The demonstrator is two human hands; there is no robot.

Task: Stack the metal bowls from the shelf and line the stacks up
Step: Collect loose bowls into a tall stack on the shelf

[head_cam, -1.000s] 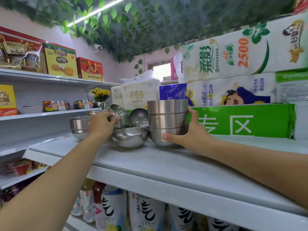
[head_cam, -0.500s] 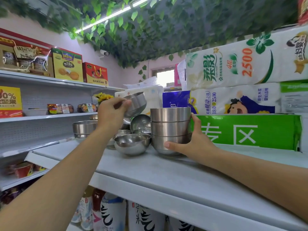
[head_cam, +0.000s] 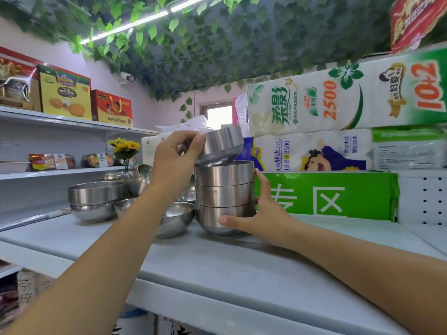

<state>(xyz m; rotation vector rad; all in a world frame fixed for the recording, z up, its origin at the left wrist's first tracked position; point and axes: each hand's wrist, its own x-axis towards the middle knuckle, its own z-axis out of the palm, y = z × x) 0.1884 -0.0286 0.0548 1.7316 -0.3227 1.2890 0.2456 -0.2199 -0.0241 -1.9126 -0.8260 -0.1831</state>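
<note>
Holding a tilted bowl [head_cam: 222, 146] in our left hand [head_cam: 174, 163], we are just above the stack of three bowls [head_cam: 225, 194] that stands in the middle of the shelf [head_cam: 217, 262]. The fingers [head_cam: 187, 135] and thumb of this hand pinch the bowl at its rim. Its bottom is at the mouth of the top bowl, but it is not yet seated.

Our right hand [head_cam: 263, 213] grips the stack from the right side, with the thumb curled on the lowest bowl and the other fingers round the far side, mostly hidden.

We judge that this stack is nearly at four. Much seems left to do. On the left stands a low stack of two [head_cam: 95, 199], one loose bowl [head_cam: 176, 221] lies just beside the tall stack, and more bowls [head_cam: 142, 172] lie further back, some of them tilted. The lining up of the stacks is, as we see it, not begun.
</note>
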